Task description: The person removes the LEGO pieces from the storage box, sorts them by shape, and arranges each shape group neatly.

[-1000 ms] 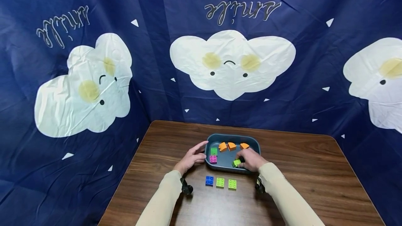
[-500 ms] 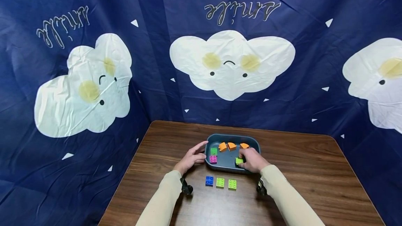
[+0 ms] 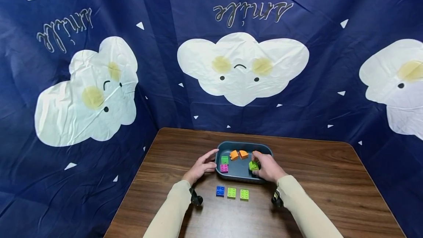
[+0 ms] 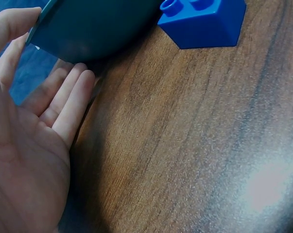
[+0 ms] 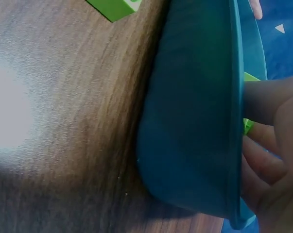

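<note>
Inside a blue-grey plastic tray (image 3: 242, 177), my right hand (image 3: 268, 167) pinches a lime green toy brick (image 3: 253, 166) that tilts between thumb and fingers. From the right wrist view, the tray wall (image 5: 190, 116) hides most of that brick. My left hand (image 3: 199, 168) rests against the tray's left side with fingers extended. One fingertip meets the rim in the left wrist view, and the lower fingers (image 4: 71, 107) lie by the wall near the table. A green brick (image 3: 224, 159) and a pink brick (image 3: 224, 168) sit at the tray's left end.
Two orange curved pieces (image 3: 243, 154) lie at the tray's back, with a third orange piece (image 3: 256, 152) mostly behind my right hand. In front of the tray, a blue brick (image 3: 220, 191) and two lime bricks (image 3: 231, 193) form a row on the wooden table (image 3: 317, 172).
My right hand has shifted slightly right and farther back with the lime brick, which has turned and now tilts. My left hand stays at the tray's side.
</note>
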